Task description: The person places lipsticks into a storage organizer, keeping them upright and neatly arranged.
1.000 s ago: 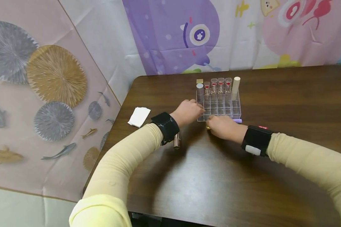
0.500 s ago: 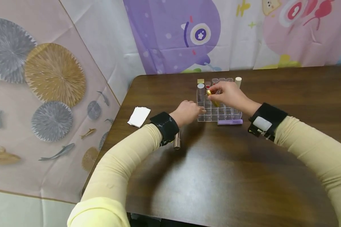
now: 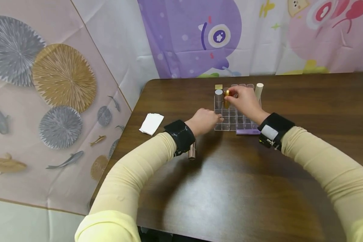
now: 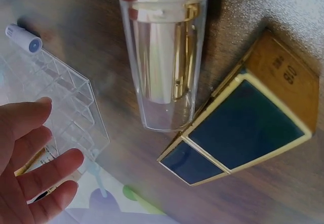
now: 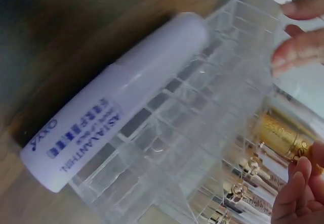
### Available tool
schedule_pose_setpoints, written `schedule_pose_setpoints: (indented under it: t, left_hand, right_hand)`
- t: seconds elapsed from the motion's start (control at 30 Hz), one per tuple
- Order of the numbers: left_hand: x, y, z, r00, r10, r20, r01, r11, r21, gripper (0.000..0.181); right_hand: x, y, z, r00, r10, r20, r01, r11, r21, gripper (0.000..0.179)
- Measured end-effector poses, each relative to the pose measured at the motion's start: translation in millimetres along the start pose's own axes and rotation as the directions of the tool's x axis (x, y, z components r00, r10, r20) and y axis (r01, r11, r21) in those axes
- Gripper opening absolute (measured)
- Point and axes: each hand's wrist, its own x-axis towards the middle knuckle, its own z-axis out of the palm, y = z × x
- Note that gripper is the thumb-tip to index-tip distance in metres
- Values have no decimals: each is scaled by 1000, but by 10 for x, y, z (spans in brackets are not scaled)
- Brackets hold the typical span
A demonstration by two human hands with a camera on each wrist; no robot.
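My right hand [image 3: 245, 101] pinches a shiny gold lipstick tube [image 3: 227, 101] upright over the back left of a clear compartment organizer [image 3: 229, 126]. In the right wrist view, this gold tube [image 5: 276, 134] stands among the gold-and-clear lipsticks [image 5: 248, 188] in the back row. My left hand [image 3: 203, 121] rests at the organizer's left edge, its fingers [image 4: 53, 176] loosely bent around nothing. Below that wrist, a clear-cased lipstick [image 4: 164, 57] and a dark green, gold-trimmed lipstick case [image 4: 248, 128] lie on the table, partly hidden in the head view.
Along the organizer's front edge lies a lilac "ASTAXANTHIN" tube [image 5: 116, 107]. A grey cylinder [image 3: 218, 98] and a cream tube [image 3: 259, 90] stand in its back row. White paper sheets [image 3: 151, 123] lie to the left on the brown table [image 3: 230, 188].
My right hand has lifted the gold lipstick tube from the organizer's front edge to its back left, turning it upright beside the grey cylinder. The left hand has stayed in place.
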Motion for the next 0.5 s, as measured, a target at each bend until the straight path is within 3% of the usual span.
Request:
schedule_pose_setpoints:
  t: [0.13,0.27,0.5]
  left_hand:
    - [-10,6,-5,1000,6,0,-6,1000,12,30]
    - [-15,14,6,1000,15,1,-15,999,29,30]
    - [-6,26,30,1000,23,6,-24,998,66,32]
  right_hand:
    - [-29,-18,55,1000,-18,7,18,997,-75,27]
    - [-60,-1,133,999,24,48,-18,992,-128,27]
    - [-50,33,166,997,36,65,-28,992,-123,27]
